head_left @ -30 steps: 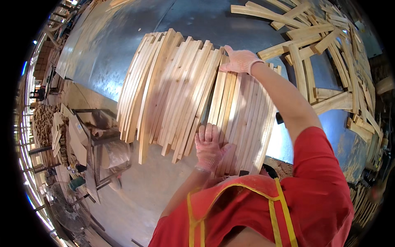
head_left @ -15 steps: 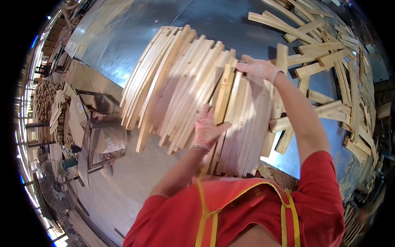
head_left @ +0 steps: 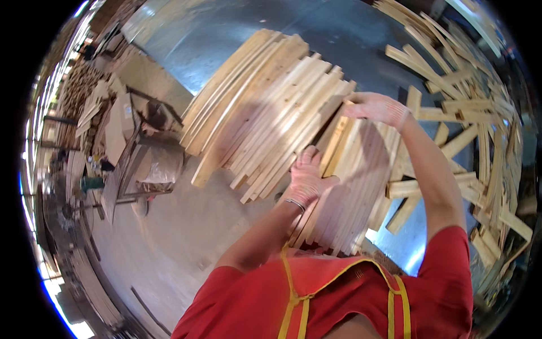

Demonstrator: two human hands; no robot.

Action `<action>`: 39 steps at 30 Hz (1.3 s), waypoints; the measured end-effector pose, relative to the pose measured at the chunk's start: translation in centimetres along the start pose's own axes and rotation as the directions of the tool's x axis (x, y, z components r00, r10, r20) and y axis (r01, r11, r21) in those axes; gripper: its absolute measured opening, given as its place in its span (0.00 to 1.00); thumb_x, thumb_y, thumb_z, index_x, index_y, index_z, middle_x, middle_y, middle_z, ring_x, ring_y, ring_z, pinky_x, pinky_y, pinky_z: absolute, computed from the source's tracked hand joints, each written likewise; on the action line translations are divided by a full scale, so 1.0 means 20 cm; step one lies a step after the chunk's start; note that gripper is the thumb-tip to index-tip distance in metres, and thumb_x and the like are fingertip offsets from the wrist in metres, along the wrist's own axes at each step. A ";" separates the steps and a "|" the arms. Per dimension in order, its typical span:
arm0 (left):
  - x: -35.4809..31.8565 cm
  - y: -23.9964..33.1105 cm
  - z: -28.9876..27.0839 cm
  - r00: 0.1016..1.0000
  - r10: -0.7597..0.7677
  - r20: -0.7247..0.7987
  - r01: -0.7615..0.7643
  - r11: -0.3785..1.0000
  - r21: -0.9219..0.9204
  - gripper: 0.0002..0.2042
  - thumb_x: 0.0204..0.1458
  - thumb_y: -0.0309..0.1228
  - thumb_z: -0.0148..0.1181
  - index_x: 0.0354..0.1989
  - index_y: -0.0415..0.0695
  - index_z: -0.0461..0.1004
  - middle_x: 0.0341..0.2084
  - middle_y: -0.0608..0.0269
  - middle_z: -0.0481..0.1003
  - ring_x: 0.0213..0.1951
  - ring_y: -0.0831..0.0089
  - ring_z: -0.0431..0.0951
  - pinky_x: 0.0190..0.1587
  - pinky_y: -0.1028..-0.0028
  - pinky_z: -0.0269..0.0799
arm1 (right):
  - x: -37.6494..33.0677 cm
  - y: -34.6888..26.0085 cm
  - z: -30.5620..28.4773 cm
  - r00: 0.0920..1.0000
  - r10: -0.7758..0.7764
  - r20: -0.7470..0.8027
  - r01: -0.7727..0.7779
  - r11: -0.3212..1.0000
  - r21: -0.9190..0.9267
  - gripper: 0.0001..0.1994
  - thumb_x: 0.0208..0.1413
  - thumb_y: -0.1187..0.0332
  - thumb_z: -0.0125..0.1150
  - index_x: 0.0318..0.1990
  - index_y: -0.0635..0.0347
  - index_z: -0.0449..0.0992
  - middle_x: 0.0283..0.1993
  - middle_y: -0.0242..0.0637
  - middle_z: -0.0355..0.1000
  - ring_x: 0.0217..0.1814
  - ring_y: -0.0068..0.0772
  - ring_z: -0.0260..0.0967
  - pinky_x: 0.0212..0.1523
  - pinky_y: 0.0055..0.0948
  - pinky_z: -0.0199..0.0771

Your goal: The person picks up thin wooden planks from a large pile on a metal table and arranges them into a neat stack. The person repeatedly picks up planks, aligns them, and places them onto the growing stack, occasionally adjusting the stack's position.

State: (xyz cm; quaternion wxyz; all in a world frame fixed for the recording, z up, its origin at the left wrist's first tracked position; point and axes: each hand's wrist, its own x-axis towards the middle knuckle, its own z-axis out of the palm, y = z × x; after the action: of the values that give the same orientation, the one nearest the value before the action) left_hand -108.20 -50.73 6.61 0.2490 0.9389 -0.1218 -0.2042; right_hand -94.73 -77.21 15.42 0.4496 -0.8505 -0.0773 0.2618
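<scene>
Pale wooden strips (head_left: 282, 104) lie side by side in a broad row across the dark metal surface. My left hand (head_left: 305, 182), in a light knitted glove, rests on the near part of the row. Its thumb and fingers straddle a yellowish wooden strip (head_left: 334, 146), with the fingers beside a dark gap. At the far end of that strip, my gloved right hand (head_left: 377, 108) has its fingers bent down round the wood. The fingertips of the right hand are partly hidden. More strips (head_left: 358, 181) stand close together to the right of both hands.
A loose heap of wooden pieces (head_left: 468, 121) covers the right side of the metal table (head_left: 226, 37). On the left stands a metal-framed cart (head_left: 132, 152) with boards and plastic on it. A fan (head_left: 62, 226) is behind it, blurred.
The view has shifted, so the row and both hands appear farther right and lower. Both hands keep about the same places on the strips.
</scene>
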 end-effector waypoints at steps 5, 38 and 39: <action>0.02 0.08 -0.04 0.958 0.091 -0.272 -0.156 0.961 -0.228 0.34 0.53 0.42 0.70 0.66 0.38 0.70 0.62 0.44 0.73 0.59 0.42 0.79 0.63 0.52 0.76 | -0.32 -0.17 0.02 0.926 -0.110 -0.362 0.177 0.971 0.159 0.39 0.65 0.49 0.66 0.76 0.65 0.65 0.64 0.45 0.76 0.64 0.35 0.73 0.68 0.32 0.69; 0.50 -0.73 -0.99 0.991 0.008 -0.136 0.038 0.942 0.332 0.42 0.54 0.45 0.71 0.77 0.52 0.59 0.64 0.51 0.67 0.57 0.53 0.78 0.54 0.55 0.76 | -0.67 0.41 1.13 0.617 0.747 -0.249 -0.051 0.354 0.934 0.32 0.64 0.69 0.62 0.75 0.59 0.62 0.64 0.45 0.75 0.60 0.47 0.79 0.60 0.47 0.82; 0.52 -0.75 -1.01 0.995 -0.006 -0.097 0.037 0.946 0.322 0.42 0.54 0.45 0.70 0.78 0.52 0.58 0.64 0.50 0.66 0.57 0.52 0.78 0.55 0.54 0.76 | -0.66 0.41 1.14 0.584 0.771 -0.252 -0.071 0.357 0.931 0.31 0.63 0.70 0.60 0.74 0.60 0.63 0.64 0.45 0.75 0.58 0.47 0.79 0.60 0.46 0.82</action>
State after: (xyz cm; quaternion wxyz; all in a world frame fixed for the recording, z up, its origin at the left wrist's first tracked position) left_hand -88.17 -33.07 11.60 0.0948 0.9768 -0.1317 -0.1395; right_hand -118.60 -70.45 3.33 0.7046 -0.5262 0.4727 0.0563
